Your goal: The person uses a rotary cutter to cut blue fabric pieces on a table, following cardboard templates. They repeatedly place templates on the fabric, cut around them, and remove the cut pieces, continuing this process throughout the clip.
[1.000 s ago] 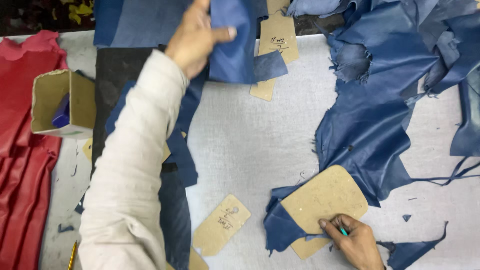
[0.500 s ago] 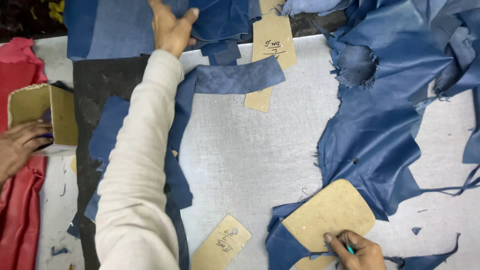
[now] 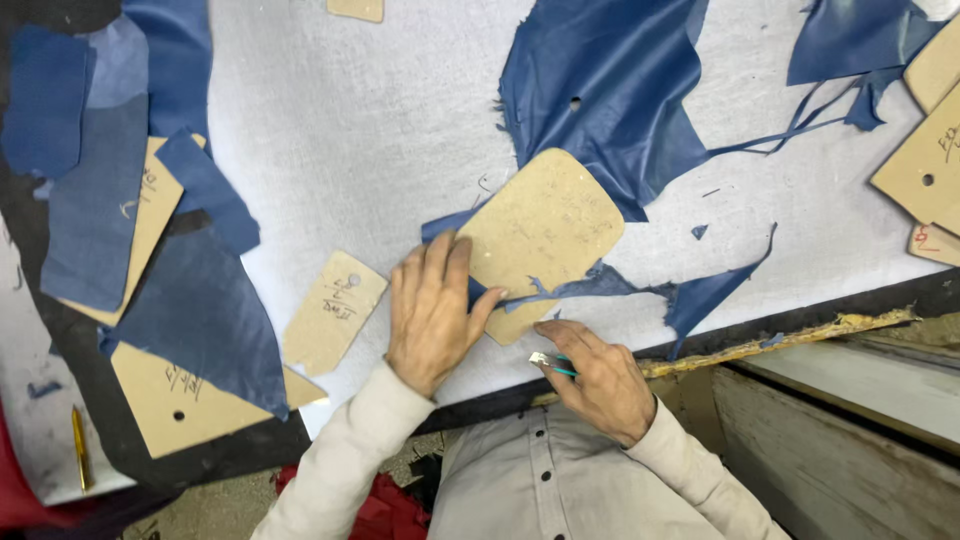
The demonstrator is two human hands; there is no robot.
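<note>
White cutting table [image 3: 330, 140], scattered with blue scraps. Left hand [image 3: 432, 310], a moment ago stretched far up the table among blue pieces, now back and pressed flat, fingers spread, on rounded brown fibreboard template [image 3: 540, 235] over thin blue leather [image 3: 610, 110]. Right hand [image 3: 600, 375] pinching small teal-handled blade [image 3: 553, 364] at template's lower edge, beside a ragged strip. Smaller card patterns [image 3: 335, 310] nearby.

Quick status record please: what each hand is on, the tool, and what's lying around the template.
left hand: flat, pressing the cardboard template
right hand: gripping a small teal-handled knife at the template's lower edge
under template: blue leather piece, a thin strip trailing right
surface: white cutting board
nearby: small cardboard tag to the left; blue offcuts at far left
</note>
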